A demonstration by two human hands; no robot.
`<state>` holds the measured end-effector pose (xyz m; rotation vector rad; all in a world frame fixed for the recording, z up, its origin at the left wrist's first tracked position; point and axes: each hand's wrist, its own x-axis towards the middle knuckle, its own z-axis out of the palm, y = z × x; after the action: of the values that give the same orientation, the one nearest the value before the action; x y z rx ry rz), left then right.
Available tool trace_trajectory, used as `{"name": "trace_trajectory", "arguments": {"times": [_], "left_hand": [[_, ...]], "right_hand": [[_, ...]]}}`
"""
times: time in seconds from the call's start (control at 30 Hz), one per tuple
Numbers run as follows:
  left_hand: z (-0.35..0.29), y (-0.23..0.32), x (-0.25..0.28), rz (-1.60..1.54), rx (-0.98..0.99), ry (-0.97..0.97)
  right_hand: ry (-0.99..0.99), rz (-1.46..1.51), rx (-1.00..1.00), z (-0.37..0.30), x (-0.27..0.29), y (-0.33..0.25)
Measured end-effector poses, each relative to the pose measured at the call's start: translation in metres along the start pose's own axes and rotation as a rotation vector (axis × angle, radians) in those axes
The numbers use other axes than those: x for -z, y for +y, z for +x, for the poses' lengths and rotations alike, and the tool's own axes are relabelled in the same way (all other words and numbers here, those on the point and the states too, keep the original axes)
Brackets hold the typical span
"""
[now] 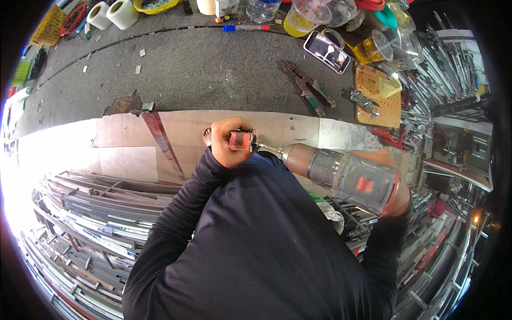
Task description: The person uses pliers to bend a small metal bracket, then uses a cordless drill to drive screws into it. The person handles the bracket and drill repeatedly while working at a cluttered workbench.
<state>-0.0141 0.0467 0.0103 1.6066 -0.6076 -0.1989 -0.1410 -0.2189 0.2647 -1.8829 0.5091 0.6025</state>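
My left hand [220,148] is closed around a reddish metal profile [240,141], with one end facing up toward me. In my right hand [401,201] is a grey and black cordless drill [341,173], held level and aimed leftward. Its thin bit [271,149] reaches the dark edge of the profile beside my left fingers; whether the tip has entered it I cannot tell. The drill body hides most of my right fingers. Left of my hands, a long reddish metal bar [161,137] slants from the workbench edge toward the floor.
On the grey carpeted workbench [186,69] lie large pliers [306,88], a phone [327,52], a marker [246,28] and a yellow board [380,96] with a metal clamp tool [365,102]. Plastic cups [306,18] stand behind. Stacked metal profiles [101,218] flank me.
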Motion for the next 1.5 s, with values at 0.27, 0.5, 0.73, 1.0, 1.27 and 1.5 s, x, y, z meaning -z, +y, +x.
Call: {"name": "trace_trajectory", "arguments": {"times": [0.27,0.5,0.73,1.0,1.27,1.5], "left_hand": [[0.0,0.002,-0.003,-0.042,-0.018,-0.007],[-0.002,0.001,-0.001,-0.056,0.056,-0.113],[-0.002,0.0,-0.007,-0.066,0.008,-0.097],[0.0,0.002,-0.008,-0.067,0.001,-0.103],[0.002,0.003,-0.011,-0.039,-0.049,-0.079],[0.0,0.006,-0.007,0.005,0.048,-0.134]], "right_hand": [[-0.1,-0.557,0.286,0.0,0.011,-0.024],[-0.099,-0.635,0.279,-0.003,0.009,-0.033],[-0.115,-0.593,0.252,-0.011,0.011,-0.035],[-0.084,-0.58,0.309,-0.014,0.011,-0.026],[0.003,-0.476,0.251,-0.017,0.005,-0.017],[0.349,-0.598,0.376,-0.027,0.007,0.008]]}}
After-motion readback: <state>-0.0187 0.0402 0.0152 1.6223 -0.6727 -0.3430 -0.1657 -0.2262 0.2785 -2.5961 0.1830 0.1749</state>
